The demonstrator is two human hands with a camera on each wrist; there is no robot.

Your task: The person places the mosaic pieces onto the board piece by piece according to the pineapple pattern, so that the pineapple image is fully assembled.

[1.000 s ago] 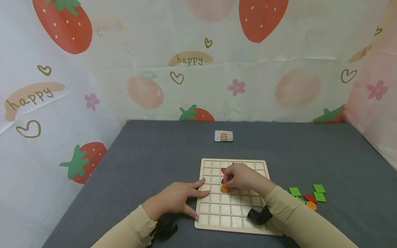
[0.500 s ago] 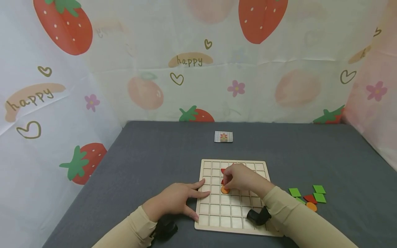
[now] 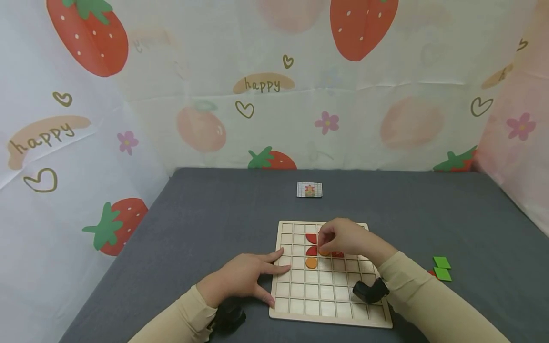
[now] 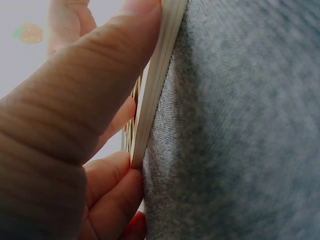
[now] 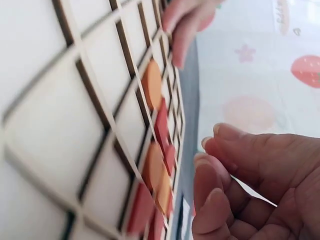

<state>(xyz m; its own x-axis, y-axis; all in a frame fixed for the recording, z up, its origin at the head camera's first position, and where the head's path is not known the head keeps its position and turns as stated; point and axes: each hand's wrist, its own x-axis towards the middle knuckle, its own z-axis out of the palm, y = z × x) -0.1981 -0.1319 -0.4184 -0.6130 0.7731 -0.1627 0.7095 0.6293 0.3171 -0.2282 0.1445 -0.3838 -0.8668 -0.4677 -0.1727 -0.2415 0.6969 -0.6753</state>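
My left hand (image 3: pixel 240 275) rests at the left edge of the wooden grid board (image 3: pixel 311 290), fingers spread onto it and thumb along its side. In the left wrist view, the thumb (image 4: pixel 95 75) and fingers touch the board's edge. Above the board's upper part is my right hand (image 3: pixel 351 237), fingers bent and bunched, close to an orange disc (image 3: pixel 324 252). The right wrist view shows these fingertips apart from the pieces, with nothing visible between them. Another orange disc (image 3: pixel 311 263) lies in a cell below red rounded pieces (image 3: pixel 311 251). More red (image 3: pixel 338 255) shows beneath the right hand.
A small picture card (image 3: pixel 309 189) lies beyond the board. Green square tiles (image 3: pixel 442 274) and part of a red piece (image 3: pixel 431 273) are on the grey cloth to the right, partly behind the right sleeve. A strawberry-print curtain (image 3: pixel 356 109) surrounds the table.
My right hand has left the lower orange disc, which stays in its cell, and moved right and slightly away. Its sleeve now covers some loose pieces. The left hand stays put.
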